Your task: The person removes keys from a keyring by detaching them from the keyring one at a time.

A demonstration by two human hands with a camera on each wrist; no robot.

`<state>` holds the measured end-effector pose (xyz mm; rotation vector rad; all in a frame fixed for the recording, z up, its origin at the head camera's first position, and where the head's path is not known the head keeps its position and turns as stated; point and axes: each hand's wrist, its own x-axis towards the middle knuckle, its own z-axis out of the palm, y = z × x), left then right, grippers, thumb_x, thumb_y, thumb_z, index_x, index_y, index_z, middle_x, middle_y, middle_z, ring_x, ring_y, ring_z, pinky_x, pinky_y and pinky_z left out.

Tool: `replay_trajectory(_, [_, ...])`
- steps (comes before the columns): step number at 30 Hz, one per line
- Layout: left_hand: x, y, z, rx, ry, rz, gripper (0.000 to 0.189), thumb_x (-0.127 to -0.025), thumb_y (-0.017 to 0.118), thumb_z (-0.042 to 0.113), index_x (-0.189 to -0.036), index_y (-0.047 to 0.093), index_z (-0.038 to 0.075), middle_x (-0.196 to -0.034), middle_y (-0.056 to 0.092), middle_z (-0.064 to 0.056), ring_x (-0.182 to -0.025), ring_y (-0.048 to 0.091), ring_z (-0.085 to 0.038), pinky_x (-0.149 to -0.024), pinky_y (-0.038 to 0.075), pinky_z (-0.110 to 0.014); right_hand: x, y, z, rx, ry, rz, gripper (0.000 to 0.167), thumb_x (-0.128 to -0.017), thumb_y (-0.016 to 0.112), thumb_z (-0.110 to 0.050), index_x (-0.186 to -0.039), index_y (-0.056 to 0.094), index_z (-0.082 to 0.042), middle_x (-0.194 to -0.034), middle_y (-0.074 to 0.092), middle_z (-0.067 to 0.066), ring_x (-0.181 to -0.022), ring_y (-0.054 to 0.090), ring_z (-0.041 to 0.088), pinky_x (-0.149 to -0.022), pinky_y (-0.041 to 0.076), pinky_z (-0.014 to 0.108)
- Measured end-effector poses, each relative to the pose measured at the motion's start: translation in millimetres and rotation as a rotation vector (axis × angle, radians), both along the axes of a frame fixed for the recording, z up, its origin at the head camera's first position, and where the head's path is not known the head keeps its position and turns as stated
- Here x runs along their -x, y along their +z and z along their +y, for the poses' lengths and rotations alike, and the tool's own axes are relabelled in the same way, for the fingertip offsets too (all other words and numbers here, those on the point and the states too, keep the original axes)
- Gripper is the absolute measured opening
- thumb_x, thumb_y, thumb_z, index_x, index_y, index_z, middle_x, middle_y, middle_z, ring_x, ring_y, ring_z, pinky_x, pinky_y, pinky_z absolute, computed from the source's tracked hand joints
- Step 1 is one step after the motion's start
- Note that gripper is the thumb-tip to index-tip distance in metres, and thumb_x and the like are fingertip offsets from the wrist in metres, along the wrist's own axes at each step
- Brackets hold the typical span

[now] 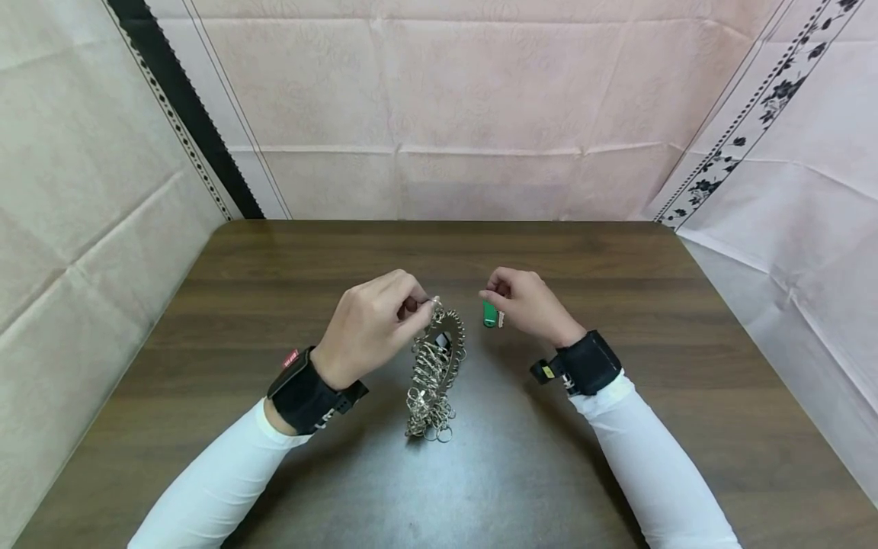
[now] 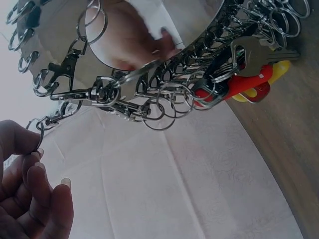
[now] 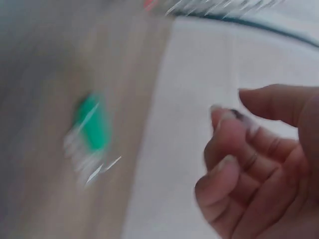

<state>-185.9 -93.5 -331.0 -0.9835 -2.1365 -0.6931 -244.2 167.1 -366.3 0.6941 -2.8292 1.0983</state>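
A large metal key hoop (image 1: 430,381), hung with many small clasps and split rings, tilts up from the table's middle. My left hand (image 1: 380,316) grips it at the top, with thumb and index finger pinching a small split ring (image 2: 41,134) at the end of a clasp. In the left wrist view a key (image 2: 254,57), a red key tag (image 2: 249,83) and a yellow tag (image 2: 280,72) hang among the rings. My right hand (image 1: 531,305) hovers over a green key tag (image 1: 490,314) with a small key (image 1: 501,319); its fingers are loosely bent, thumb apart, holding nothing.
The brown wooden table (image 1: 274,259) extends around both hands. Pale cloth (image 1: 480,114) hangs behind it and on both sides. Black camera straps (image 1: 302,396) circle both wrists over white sleeves.
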Motion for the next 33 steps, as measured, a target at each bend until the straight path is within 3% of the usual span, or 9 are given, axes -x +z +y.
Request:
replay_trajectory(5, [-0.6, 0.7, 0.5, -0.004, -0.006, -0.025, 0.013, -0.087, 0.073, 0.008, -0.08, 0.062, 0.009, -0.069, 0.057, 0.001, -0.06, 0.052, -0.009, -0.053, 0.044, -0.02, -35.3, 30.7, -27.1, 0.188, 0.202, 0.064, 0.007, -0.099, 0.065, -0.011, -0.1, 0.068, -0.005, -0.08, 0.065, 0.005, -0.066, 0.054, 0.012, -0.059, 0.045, 0.023])
replay_trajectory(9, [-1.9, 0.3, 1.2, -0.021, -0.019, -0.054, 0.013, -0.086, 0.074, 0.006, -0.08, 0.063, 0.008, -0.069, 0.058, -0.001, -0.059, 0.052, -0.008, -0.053, 0.044, -0.02, -55.2, 40.3, -39.5, 0.26, 0.299, 0.117, 0.005, -0.096, 0.067, -0.006, -0.101, 0.069, -0.005, -0.081, 0.066, 0.004, -0.066, 0.054, 0.008, -0.058, 0.045, 0.022])
replay_trajectory(16, [-5.3, 0.3, 1.7, -0.049, -0.042, -0.099, 0.013, -0.086, 0.075, 0.005, -0.08, 0.063, 0.008, -0.069, 0.058, -0.001, -0.06, 0.051, -0.009, -0.054, 0.043, -0.02, -59.9, 36.7, -45.7, 0.285, 0.285, 0.189, 0.004, -0.096, 0.066, -0.004, -0.098, 0.069, -0.003, -0.081, 0.066, 0.004, -0.065, 0.051, 0.008, -0.057, 0.043, 0.022])
replay_trajectory(24, [-9.0, 4.0, 2.5, -0.076, -0.076, -0.151, 0.011, -0.088, 0.073, 0.004, -0.083, 0.064, 0.007, -0.072, 0.059, -0.001, -0.063, 0.054, -0.012, -0.056, 0.045, -0.02, -66.3, 38.6, -47.0, 0.33, 0.298, 0.204, 0.004, -0.1, 0.061, -0.005, -0.1, 0.062, -0.001, -0.079, 0.064, 0.009, -0.063, 0.062, 0.015, -0.06, 0.052, 0.024])
replay_trajectory(29, [-11.9, 5.4, 3.5, -0.102, -0.081, -0.169, 0.012, -0.089, 0.072, 0.003, -0.082, 0.064, 0.008, -0.073, 0.061, -0.001, -0.065, 0.056, -0.011, -0.058, 0.047, -0.021, -68.8, 39.4, -47.7, 0.31, 0.3, 0.263, 0.006, -0.096, 0.065, -0.002, -0.1, 0.061, -0.002, -0.08, 0.066, 0.006, -0.066, 0.062, 0.011, -0.061, 0.052, 0.024])
replay_trajectory(33, [-14.5, 6.0, 3.8, -0.114, -0.087, -0.177, 0.012, -0.089, 0.072, 0.003, -0.081, 0.064, 0.009, -0.073, 0.062, 0.0, -0.066, 0.057, -0.008, -0.059, 0.049, -0.02, -69.0, 40.4, -48.0, 0.336, 0.309, 0.236, 0.004, -0.098, 0.065, -0.004, -0.097, 0.061, -0.005, -0.076, 0.063, 0.003, -0.064, 0.06, 0.011, -0.059, 0.05, 0.024])
